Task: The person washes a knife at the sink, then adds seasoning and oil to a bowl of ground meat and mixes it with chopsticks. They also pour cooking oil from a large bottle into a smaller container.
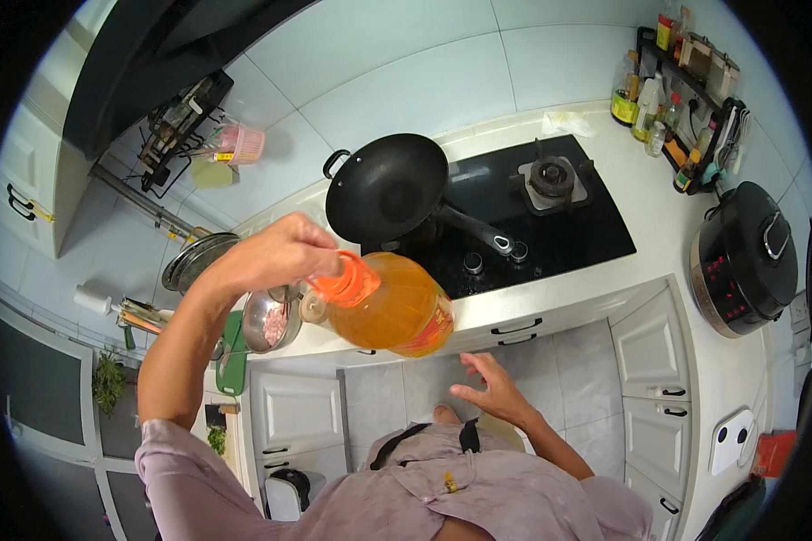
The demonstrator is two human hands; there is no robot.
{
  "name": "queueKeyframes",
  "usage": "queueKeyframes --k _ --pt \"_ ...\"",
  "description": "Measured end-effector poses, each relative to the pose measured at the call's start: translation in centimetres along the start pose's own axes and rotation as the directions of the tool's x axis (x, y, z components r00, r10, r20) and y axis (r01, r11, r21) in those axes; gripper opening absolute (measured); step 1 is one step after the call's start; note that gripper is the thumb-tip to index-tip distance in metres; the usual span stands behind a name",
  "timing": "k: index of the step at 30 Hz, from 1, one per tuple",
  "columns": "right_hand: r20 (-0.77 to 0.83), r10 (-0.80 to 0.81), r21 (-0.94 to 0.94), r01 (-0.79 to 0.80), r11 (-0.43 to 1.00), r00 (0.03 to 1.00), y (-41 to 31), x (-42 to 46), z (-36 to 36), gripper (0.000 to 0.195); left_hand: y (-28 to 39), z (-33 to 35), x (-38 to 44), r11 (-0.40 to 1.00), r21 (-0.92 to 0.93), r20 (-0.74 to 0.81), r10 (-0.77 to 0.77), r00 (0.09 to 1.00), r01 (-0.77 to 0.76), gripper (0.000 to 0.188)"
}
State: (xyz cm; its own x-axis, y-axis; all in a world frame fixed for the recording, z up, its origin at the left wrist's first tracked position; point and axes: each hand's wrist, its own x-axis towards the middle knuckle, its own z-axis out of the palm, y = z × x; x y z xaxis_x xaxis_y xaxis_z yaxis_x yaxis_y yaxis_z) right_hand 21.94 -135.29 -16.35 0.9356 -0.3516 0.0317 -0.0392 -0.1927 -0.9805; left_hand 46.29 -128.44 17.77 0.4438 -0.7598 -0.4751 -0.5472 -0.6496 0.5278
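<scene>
My left hand (287, 253) is closed on the orange handle near the cap of a large plastic bottle of yellow cooking oil (386, 304). The bottle is held tilted above the counter's front edge, its neck towards the left and its labelled base towards the right. My right hand (490, 392) hangs below the bottle's base, fingers apart, holding nothing. Beyond the bottle, a black wok (389, 186) rests on the left side of the gas hob, its long handle pointing right. Its inside looks bare. Left of the bottle, a metal bowl (254, 324) holds pink minced meat (275, 328).
The black glass hob (602, 230) has a second burner (551, 177) on the right. Sauce bottles crowd a corner rack (690, 84). An electric pressure cooker (744, 260) stands on the right counter. At left are a green cutting board (232, 372) and stacked metal lids (199, 260).
</scene>
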Motion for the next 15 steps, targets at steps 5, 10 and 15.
queueKeyframes --k 5,10,15 --pt "-0.056 0.061 0.09 -0.056 0.994 0.997 0.4 0.1 2.8 0.058 -1.1 -0.9 3.5 0.956 0.193 0.138 0.196 0.971 -0.22 0.024" --pt "-0.12 0.183 0.169 -0.162 0.972 0.976 0.0 0.7 4.1 0.053 -2.8 -3.3 7.4 0.798 0.318 0.297 0.43 0.853 -0.513 0.029" --pt "-0.418 0.099 0.007 -0.105 0.994 0.903 -4.8 4.3 3.9 0.061 -2.4 -3.2 9.6 0.588 0.379 0.335 0.633 0.698 -0.714 0.029"
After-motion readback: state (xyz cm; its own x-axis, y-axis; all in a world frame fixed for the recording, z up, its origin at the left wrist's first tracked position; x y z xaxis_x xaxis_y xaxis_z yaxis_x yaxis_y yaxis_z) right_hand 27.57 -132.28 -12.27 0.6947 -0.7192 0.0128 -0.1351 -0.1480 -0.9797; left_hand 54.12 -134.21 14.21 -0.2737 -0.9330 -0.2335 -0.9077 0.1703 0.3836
